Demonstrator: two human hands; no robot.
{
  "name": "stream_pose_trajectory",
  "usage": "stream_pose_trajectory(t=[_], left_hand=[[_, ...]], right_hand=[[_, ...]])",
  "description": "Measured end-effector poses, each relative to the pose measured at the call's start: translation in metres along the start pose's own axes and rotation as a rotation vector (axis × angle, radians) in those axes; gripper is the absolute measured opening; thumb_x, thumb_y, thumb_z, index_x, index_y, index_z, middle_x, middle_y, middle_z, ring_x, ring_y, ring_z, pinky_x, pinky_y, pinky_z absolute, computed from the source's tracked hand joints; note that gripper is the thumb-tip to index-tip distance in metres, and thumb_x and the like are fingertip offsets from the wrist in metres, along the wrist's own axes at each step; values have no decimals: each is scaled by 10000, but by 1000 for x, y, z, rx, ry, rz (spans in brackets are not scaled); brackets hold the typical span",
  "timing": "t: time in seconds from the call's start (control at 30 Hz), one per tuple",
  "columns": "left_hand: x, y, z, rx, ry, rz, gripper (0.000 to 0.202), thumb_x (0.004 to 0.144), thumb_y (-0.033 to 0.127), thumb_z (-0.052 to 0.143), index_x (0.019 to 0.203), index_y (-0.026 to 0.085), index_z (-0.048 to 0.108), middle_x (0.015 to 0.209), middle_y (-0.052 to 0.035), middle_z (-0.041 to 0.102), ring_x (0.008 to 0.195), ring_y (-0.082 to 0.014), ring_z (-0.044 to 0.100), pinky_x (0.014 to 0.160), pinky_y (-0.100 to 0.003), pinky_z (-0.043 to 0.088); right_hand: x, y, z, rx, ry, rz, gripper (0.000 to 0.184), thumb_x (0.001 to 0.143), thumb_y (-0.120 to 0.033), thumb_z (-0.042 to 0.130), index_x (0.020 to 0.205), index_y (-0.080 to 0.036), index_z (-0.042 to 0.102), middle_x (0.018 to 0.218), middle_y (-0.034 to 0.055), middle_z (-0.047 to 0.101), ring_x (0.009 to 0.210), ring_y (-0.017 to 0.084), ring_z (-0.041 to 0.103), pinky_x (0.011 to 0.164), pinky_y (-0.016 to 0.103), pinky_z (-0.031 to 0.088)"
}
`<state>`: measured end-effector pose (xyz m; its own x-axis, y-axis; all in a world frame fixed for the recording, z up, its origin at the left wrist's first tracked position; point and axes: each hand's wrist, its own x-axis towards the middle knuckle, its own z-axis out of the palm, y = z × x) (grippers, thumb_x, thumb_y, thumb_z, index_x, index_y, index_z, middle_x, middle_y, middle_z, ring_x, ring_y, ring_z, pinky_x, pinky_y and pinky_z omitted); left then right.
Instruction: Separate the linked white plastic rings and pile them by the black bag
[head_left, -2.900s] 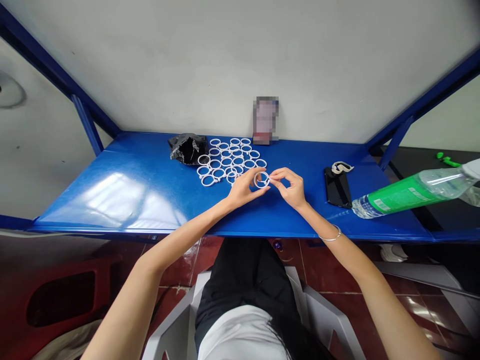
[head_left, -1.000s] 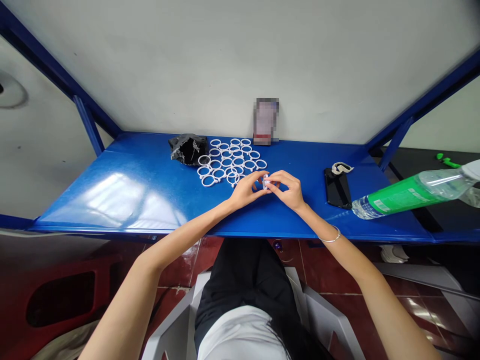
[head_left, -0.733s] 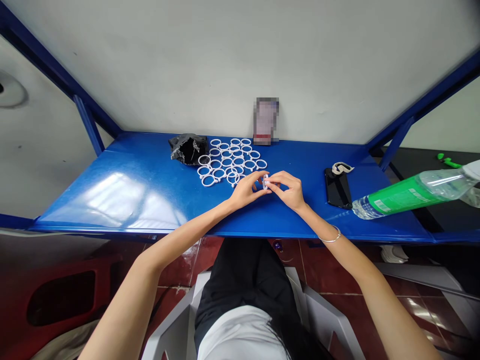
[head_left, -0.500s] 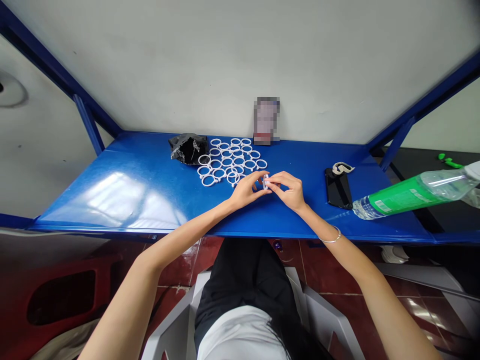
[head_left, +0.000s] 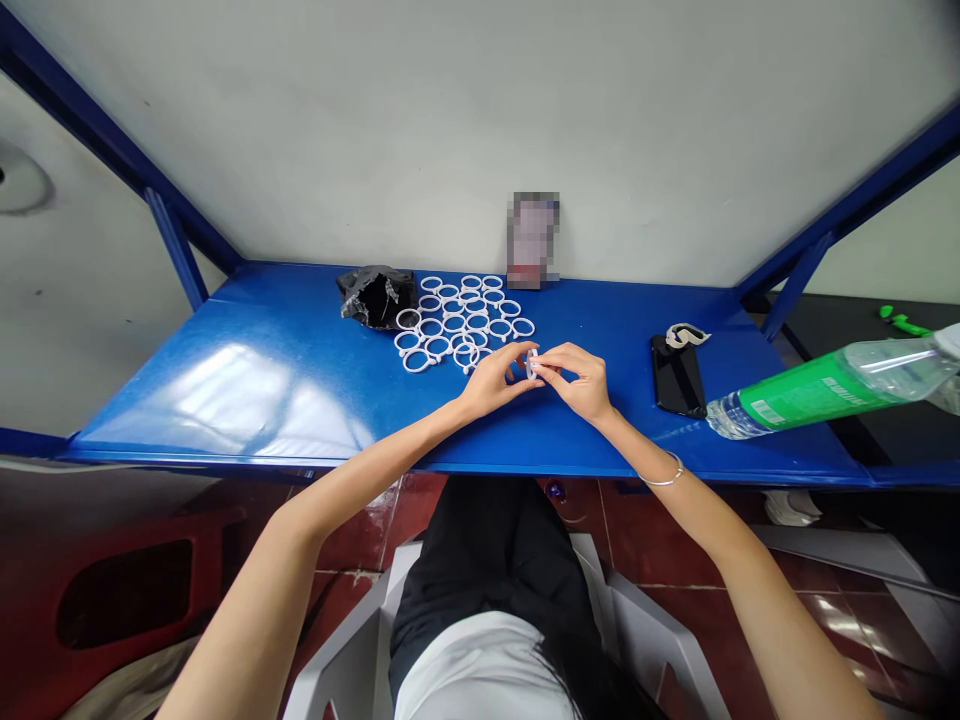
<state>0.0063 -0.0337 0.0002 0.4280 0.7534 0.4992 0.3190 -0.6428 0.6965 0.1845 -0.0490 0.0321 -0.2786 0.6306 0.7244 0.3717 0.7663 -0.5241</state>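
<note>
Between my two hands, just above the blue table (head_left: 465, 440), stands a white plastic ring (head_left: 532, 364), seen nearly edge-on. My left hand (head_left: 495, 380) grips the ring's left side with curved fingers and thumb. From the other side, my right hand (head_left: 577, 380) pinches it between thumb and fingertips. Beyond my left hand lie several white rings (head_left: 454, 323), each with a small knob, spread flat and partly overlapping. The nearest of these are partly hidden by my left fingers.
A crumpled black plastic bag (head_left: 375, 297) lies left of the rings. Against the wall leans a blurred-out upright object (head_left: 531, 240). On the right are a black phone (head_left: 676, 380), a white curved item (head_left: 685, 337) and a green-labelled bottle (head_left: 817, 390).
Both hands keep the same hold on the ring, with hardly any movement. The view has shifted very slightly.
</note>
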Motion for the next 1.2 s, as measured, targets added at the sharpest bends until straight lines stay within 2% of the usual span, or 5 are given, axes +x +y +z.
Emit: stream_pose_trajectory(t=[0.4, 0.77, 0.87, 1.07, 1.2], left_hand=[[0, 1, 0, 13, -3, 1, 510, 844, 509, 631, 1211, 168, 538, 1146, -111, 651, 835, -142, 655, 611, -221, 542], [1, 2, -1, 9, -10, 9, 514, 854, 512, 616, 1216, 160, 526, 1128, -107, 648, 847, -139, 641, 605, -208, 532], [1, 3, -2, 23, 13, 24, 506, 857, 510, 614, 1217, 165, 528, 1089, -99, 646, 835, -139, 633, 596, -206, 520], [2, 6, -8, 123, 111, 53, 511, 851, 518, 620, 1231, 188, 535, 972, -61, 620, 637, -90, 544, 612, -233, 495], [3, 8, -11, 165, 137, 73, 494, 867, 512, 599, 1254, 216, 517, 1011, -70, 588, 692, -111, 560, 639, -247, 499]], right_hand=[[0, 0, 0, -18, -12, 31, 143, 884, -312, 640, 846, -231, 751, 782, 44, 738, 666, 159, 647, 632, 304, 556], [0, 1, 0, 14, 2, 18, 112, 876, -280, 648, 858, -215, 737, 778, 40, 722, 643, 140, 633, 584, 272, 537], [0, 0, 0, 4, -4, 43, 129, 886, -295, 629, 889, -213, 728, 779, 39, 710, 634, 138, 624, 575, 271, 535], [3, -1, -5, -26, 18, 39, 145, 890, -308, 622, 954, -219, 717, 767, 38, 687, 648, 154, 621, 592, 292, 541], [4, 3, -8, -94, -5, 12, 165, 909, -311, 592, 986, -231, 715, 814, 49, 706, 683, 172, 635, 619, 313, 548]])
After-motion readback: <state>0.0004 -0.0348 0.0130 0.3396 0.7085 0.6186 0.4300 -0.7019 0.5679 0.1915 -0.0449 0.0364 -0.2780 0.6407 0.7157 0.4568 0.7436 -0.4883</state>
